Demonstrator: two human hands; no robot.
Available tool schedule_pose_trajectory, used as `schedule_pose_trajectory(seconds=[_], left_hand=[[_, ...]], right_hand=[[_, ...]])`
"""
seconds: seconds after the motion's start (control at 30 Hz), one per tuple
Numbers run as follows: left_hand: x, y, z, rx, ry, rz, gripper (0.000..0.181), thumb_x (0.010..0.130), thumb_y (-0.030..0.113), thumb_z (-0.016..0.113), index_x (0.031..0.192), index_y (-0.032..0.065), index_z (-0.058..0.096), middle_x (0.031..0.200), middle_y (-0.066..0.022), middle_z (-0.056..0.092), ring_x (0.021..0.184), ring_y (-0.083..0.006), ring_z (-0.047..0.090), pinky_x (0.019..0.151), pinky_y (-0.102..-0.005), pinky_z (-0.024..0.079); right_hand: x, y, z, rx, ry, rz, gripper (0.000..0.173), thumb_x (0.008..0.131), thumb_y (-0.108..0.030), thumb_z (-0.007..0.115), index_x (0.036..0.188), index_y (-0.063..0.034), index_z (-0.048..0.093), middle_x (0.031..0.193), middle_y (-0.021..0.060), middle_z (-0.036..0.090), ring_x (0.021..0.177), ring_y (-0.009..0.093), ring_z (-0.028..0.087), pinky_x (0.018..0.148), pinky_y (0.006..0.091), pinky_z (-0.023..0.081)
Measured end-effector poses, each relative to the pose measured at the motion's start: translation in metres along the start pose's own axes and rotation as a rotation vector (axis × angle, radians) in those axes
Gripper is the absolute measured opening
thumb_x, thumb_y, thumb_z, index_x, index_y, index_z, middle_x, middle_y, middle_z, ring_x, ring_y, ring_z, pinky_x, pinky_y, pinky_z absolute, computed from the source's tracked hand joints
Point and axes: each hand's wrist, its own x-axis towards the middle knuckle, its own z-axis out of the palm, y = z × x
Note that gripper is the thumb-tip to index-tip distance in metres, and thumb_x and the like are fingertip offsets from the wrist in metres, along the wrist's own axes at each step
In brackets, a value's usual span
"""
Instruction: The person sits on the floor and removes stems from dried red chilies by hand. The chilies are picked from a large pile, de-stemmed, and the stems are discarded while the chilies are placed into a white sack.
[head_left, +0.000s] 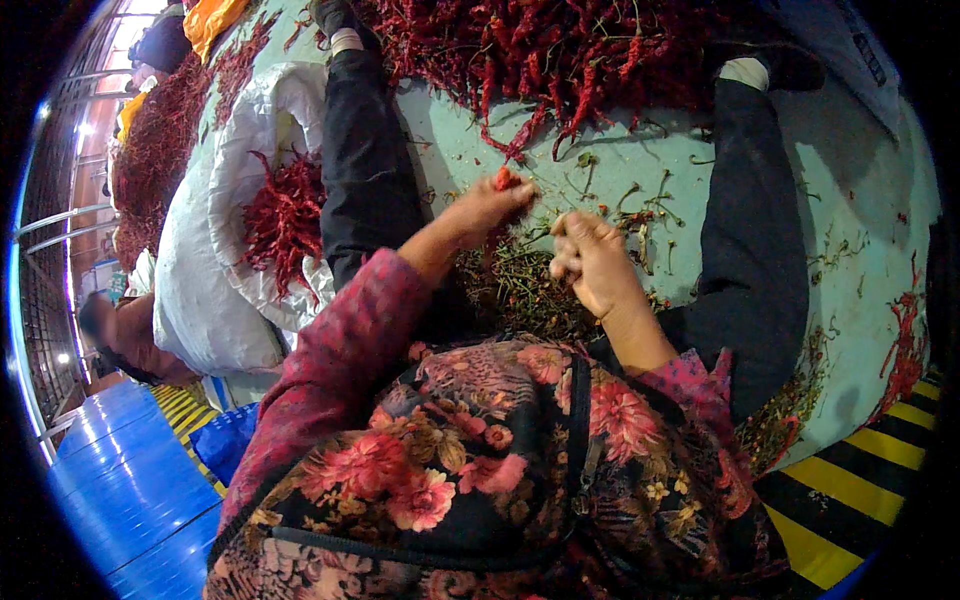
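Note:
My left hand (495, 206) is closed around a dried red chili pepper (504, 178), whose red end shows above the thumb. Darker red shows below the palm, partly hidden by the hand. Close beside it on the right, my right hand (594, 259) has its fingers curled; whether a small stem is between them cannot be seen. Beneath both hands, between my legs, lies a heap of loose green-brown chili stems (517, 292). Beyond them spreads a large pile of dried red chilies (555, 52), still with stems on many.
At my left, an open white woven sack (202, 300) holds stemless-looking red chilies (281, 221). Scattered stems (660, 206) lie on the pale green floor (442, 142). More chilies (161, 150) and other people are farther left. Yellow-black striped edging (847, 480) runs behind at right.

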Motion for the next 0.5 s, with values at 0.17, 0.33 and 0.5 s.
schedule_pose_trajectory(seconds=[0.17, 0.33, 0.5], left_hand=[[0.057, -0.027, -0.034, 1.426, 0.465, 0.289, 0.018, 0.067, 0.015, 0.055, 0.084, 0.0104, 0.055, 0.074, -0.008, 0.05, 0.076, -0.0264, 0.05, 0.059, -0.0354, 0.042], [0.047, -0.009, -0.032, 1.246, 0.438, 0.365, 0.017, 0.064, 0.015, 0.059, 0.08, 0.0085, 0.056, 0.073, -0.0101, 0.05, 0.072, -0.0278, 0.05, 0.059, -0.0359, 0.041], [-0.001, 0.021, 0.018, 0.923, 0.308, 0.441, 0.015, 0.059, 0.012, 0.061, 0.07, 0.0053, 0.055, 0.071, -0.0126, 0.051, 0.068, -0.0293, 0.051, 0.058, -0.0344, 0.041]], right_hand=[[0.011, -0.003, -0.007, 0.022, 0.272, 0.012, 0.025, 0.077, -0.026, 0.052, 0.082, -0.0014, 0.05, 0.056, -0.0037, 0.036, 0.048, 0.006, 0.036, 0.047, 0.0232, 0.042], [0.014, 0.001, -0.013, -0.084, 0.393, 0.01, 0.021, 0.076, -0.022, 0.053, 0.082, -0.0016, 0.051, 0.061, -0.0004, 0.045, 0.053, 0.007, 0.043, 0.048, 0.0252, 0.042], [0.026, 0.01, -0.007, -0.679, 0.356, -0.449, 0.022, 0.074, -0.018, 0.056, 0.082, 0.0014, 0.051, 0.066, 0.0043, 0.053, 0.058, 0.011, 0.049, 0.05, 0.0258, 0.04]])
